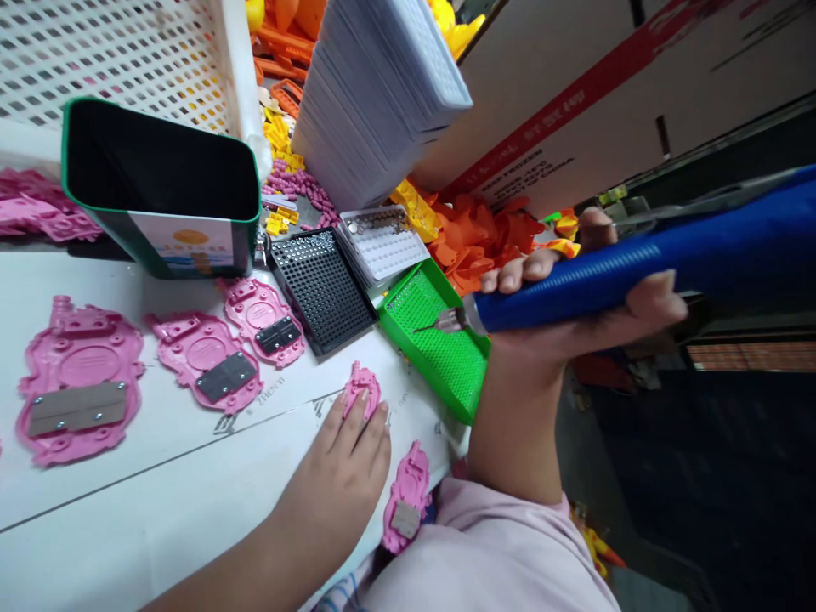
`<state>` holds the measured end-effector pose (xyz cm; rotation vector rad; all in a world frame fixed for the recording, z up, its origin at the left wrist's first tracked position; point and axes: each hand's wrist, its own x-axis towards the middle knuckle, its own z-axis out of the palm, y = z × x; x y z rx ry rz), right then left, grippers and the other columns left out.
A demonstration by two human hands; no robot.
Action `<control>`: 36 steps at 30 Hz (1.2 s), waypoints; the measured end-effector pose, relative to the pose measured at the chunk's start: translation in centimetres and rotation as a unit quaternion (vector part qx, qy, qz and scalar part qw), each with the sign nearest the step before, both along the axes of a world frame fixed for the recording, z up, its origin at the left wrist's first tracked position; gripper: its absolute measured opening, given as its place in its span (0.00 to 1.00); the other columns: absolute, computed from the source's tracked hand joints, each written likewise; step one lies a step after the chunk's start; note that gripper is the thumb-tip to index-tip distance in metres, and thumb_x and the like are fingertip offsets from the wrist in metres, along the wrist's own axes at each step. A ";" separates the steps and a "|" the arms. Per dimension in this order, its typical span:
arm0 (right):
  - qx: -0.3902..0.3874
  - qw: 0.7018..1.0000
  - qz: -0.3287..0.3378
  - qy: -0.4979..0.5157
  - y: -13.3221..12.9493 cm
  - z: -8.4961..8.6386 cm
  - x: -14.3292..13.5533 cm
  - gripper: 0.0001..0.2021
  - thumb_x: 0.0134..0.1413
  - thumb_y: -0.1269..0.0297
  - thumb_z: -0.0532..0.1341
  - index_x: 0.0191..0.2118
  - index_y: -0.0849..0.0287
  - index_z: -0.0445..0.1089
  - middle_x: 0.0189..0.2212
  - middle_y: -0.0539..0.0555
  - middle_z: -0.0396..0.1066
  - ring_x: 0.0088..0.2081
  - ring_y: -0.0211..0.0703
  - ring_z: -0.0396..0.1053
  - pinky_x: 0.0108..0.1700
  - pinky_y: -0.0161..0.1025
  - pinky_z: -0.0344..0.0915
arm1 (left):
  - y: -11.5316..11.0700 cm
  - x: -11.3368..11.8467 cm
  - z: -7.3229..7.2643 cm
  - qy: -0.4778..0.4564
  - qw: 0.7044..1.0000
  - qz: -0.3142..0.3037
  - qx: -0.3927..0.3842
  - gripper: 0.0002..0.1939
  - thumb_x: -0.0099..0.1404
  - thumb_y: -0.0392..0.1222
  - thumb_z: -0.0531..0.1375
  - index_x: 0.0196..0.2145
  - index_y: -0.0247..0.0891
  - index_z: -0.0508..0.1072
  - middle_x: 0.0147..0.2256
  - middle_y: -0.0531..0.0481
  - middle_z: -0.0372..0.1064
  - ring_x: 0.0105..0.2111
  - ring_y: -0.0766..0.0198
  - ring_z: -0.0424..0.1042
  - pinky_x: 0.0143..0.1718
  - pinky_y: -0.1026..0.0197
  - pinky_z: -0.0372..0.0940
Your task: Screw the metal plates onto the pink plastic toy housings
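My right hand (541,297) is wrapped round a blue electric screwdriver (574,285). Its thin bit points left, above the green perforated tray (439,340), which has tiny metal pieces at its far end. Stretched out and slightly apart, the fingers of my left hand (344,463) rest on a small pink plastic shell (362,382) on the table, partly covering it. My left thumb is hidden. Another pink shell (406,501) with a grey plate lies at the table's near edge. Three more pink shells stand left, including one with a dark plate (226,376) fastened by screws.
A black perforated tray (325,289) holds small screws beside a white tray (386,242). Behind are a dark green bin (191,242), a stack of white trays (376,102), a white basket (127,51) and a carton (574,93). Orange parts (468,238) lie heaped behind the green tray.
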<state>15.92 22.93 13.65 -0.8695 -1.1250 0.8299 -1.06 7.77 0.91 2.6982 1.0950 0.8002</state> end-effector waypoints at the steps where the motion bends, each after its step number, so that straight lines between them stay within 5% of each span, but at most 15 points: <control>1: -0.014 0.999 0.033 -0.005 -1.0 0.0 -0.4 0.20 0.40 0.46 0.59 0.37 0.52 0.73 0.16 0.46 0.69 0.17 0.40 0.65 0.19 0.39 0.65 | 0.0 0.0 0.1 0.000 1.000 -0.001 -0.001 0.16 0.66 0.39 0.53 0.46 0.35 0.76 0.53 0.41 0.71 0.54 0.48 0.68 0.63 0.42 0.44; 7: -0.047 0.992 0.117 0.021 -4.8 -1.8 -2.1 0.14 0.40 0.48 0.62 0.31 0.50 0.72 0.20 0.48 0.71 0.19 0.41 0.67 0.23 0.42 0.66 | 0.1 0.0 0.4 -0.005 1.000 -0.005 -0.013 0.16 0.65 0.38 0.53 0.46 0.33 0.76 0.52 0.41 0.72 0.55 0.46 0.68 0.63 0.43 0.46; 19: -0.047 0.990 0.133 -0.002 -5.1 -3.2 -2.1 0.13 0.41 0.46 0.61 0.28 0.50 0.70 0.19 0.47 0.67 0.20 0.41 0.66 0.24 0.43 0.66 | 0.0 0.1 0.2 -0.012 1.000 -0.010 -0.020 0.15 0.65 0.38 0.54 0.47 0.32 0.75 0.50 0.40 0.72 0.55 0.47 0.67 0.64 0.42 0.43; 25: -0.045 0.993 0.110 -0.007 -5.2 -3.6 -1.9 0.18 0.39 0.44 0.62 0.37 0.47 0.72 0.19 0.46 0.68 0.18 0.42 0.65 0.21 0.43 0.65 | 0.0 0.1 0.2 -0.009 1.000 -0.002 -0.015 0.16 0.65 0.37 0.53 0.47 0.33 0.75 0.51 0.41 0.72 0.55 0.47 0.68 0.64 0.42 0.45; 36: 0.023 0.977 0.189 -0.100 -6.2 -3.9 -2.9 0.19 0.46 0.48 0.61 0.45 0.47 0.69 0.21 0.46 0.68 0.19 0.42 0.67 0.22 0.43 0.66 | -0.1 0.2 0.1 -0.013 0.999 -0.007 -0.043 0.20 0.65 0.39 0.54 0.52 0.31 0.73 0.54 0.40 0.70 0.57 0.45 0.63 0.63 0.43 0.48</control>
